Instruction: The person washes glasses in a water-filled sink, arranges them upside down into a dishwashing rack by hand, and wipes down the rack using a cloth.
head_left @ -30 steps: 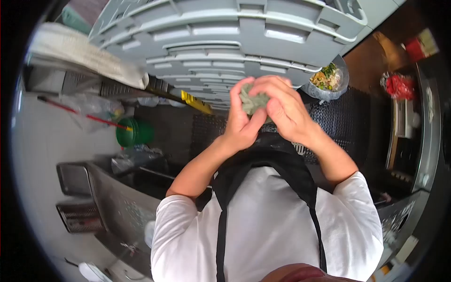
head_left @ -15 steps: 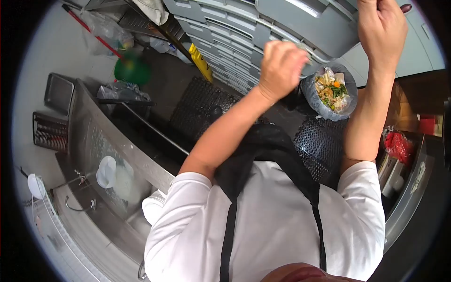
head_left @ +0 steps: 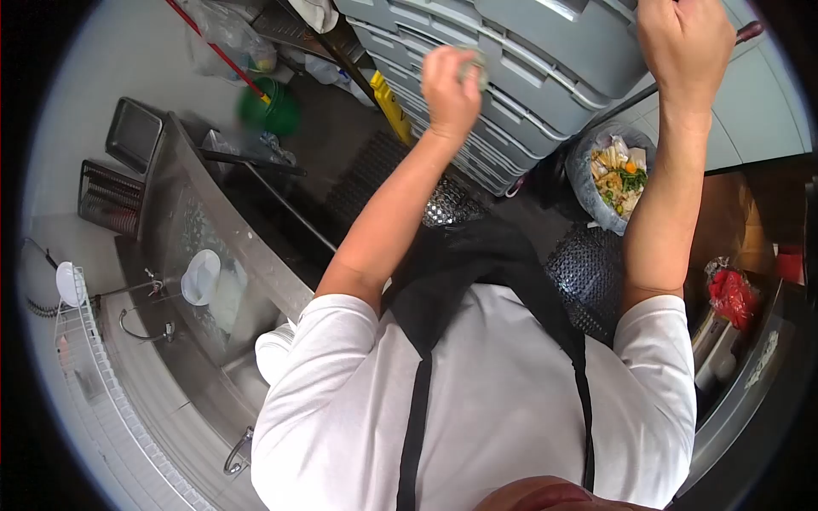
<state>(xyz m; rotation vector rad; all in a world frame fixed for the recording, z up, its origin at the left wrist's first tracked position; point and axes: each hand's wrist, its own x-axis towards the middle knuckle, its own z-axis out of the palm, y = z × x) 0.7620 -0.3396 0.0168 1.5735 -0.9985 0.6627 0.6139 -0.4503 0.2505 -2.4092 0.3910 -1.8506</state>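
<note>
My left hand is closed around a greenish scouring pad, which shows past the fingertips. It is at the side of a tall stack of grey plastic crates. Higher up, at the right corner of the stack, my right hand is curled into a fist. What its fingers grip, if anything, is hidden. A thin pole with a dark red end passes behind this hand; I cannot tell whether the two touch.
Below the crates stands a lined bin with food scraps. A steel sink with a white container runs along the left. Farther back are a green bucket and a yellow floor sign. A red bag lies on the right.
My left hand has moved left and up along the crates with the scouring pad. My right hand stays near the upper right corner. The view has shifted slightly.
</note>
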